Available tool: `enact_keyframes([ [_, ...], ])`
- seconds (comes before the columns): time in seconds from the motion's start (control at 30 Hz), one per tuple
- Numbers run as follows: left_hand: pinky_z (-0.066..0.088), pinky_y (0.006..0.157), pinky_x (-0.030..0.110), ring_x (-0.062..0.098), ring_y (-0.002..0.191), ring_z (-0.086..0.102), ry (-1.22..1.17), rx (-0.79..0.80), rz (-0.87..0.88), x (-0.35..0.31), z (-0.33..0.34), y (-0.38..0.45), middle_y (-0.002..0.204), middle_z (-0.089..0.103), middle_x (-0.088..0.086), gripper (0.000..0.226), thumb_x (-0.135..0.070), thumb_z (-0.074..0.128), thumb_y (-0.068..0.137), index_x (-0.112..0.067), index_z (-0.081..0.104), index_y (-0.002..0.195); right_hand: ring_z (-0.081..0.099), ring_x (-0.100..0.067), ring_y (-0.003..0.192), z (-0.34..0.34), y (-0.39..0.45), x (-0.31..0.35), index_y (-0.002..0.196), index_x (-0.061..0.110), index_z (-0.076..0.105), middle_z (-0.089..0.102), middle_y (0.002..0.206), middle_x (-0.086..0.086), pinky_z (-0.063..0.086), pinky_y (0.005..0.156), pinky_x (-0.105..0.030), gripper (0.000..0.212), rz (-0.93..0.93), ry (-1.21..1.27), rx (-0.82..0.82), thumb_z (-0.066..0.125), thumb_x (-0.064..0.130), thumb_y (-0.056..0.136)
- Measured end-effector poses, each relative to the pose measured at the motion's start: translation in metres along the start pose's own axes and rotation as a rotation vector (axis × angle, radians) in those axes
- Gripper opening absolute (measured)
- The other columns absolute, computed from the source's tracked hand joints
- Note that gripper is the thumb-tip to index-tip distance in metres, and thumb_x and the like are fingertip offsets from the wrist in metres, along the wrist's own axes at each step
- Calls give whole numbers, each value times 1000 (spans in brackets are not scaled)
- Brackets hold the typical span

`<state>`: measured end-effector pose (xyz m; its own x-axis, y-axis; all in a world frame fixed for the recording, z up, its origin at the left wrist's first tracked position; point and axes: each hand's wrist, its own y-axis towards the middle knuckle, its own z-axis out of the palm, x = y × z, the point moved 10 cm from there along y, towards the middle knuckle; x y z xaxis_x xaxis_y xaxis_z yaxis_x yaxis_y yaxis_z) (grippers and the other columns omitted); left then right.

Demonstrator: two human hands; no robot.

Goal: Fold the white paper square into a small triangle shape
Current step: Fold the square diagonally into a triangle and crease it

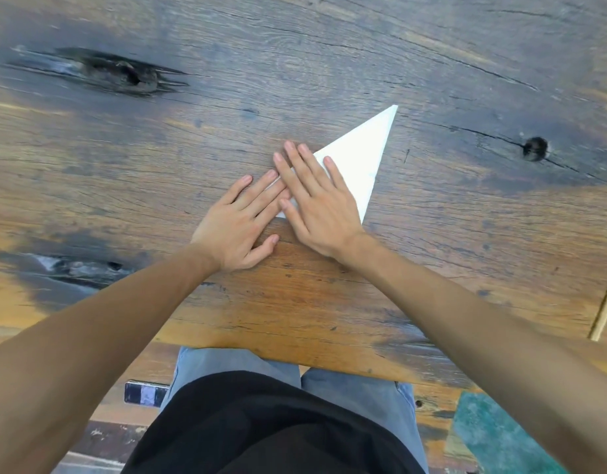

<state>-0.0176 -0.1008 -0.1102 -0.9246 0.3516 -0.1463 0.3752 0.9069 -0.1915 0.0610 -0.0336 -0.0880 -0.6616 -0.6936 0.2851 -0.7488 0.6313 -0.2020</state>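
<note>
The white paper (360, 159) lies flat on the wooden table as a folded triangle, its sharp tip pointing up and to the right. My right hand (315, 203) lies palm down across the paper's left part, fingers spread and pressing on it. My left hand (240, 224) rests flat beside it, with its fingertips touching the paper's lower left corner and tucked partly under my right fingers. Both hands hide the triangle's left end.
The table (295, 80) is rough dark wood with a deep knot hole (131, 75) at the far left and a small round knot (535, 148) at the right. Its near edge runs just above my lap. A phone (144, 393) lies on the bench below.
</note>
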Motion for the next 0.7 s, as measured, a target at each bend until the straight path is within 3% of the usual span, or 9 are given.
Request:
enact_keyframes([
  [0.23,12,130,45,22,161,4,-24,6,0,-1,2,0,174,5,5,80,-50,31,99,-13,5,164,12,-18,162,-7,-11,-63,167,19,17,15,175,0,13,131,-45,64,79,-36,-5,22,47,110],
  [0.47,12,130,45,22,161,4,-37,13,-5,-1,2,-1,174,6,5,80,-50,31,98,-13,5,164,11,-20,162,-23,-8,-123,167,22,17,17,175,2,9,130,-41,62,103,-29,-13,24,46,110],
  [0.7,12,130,45,22,161,4,-49,18,-10,-1,4,-3,174,5,4,80,-50,32,98,-14,5,164,9,-19,162,-39,-8,-162,167,24,15,14,175,4,7,130,-41,58,243,11,-41,27,38,112],
])
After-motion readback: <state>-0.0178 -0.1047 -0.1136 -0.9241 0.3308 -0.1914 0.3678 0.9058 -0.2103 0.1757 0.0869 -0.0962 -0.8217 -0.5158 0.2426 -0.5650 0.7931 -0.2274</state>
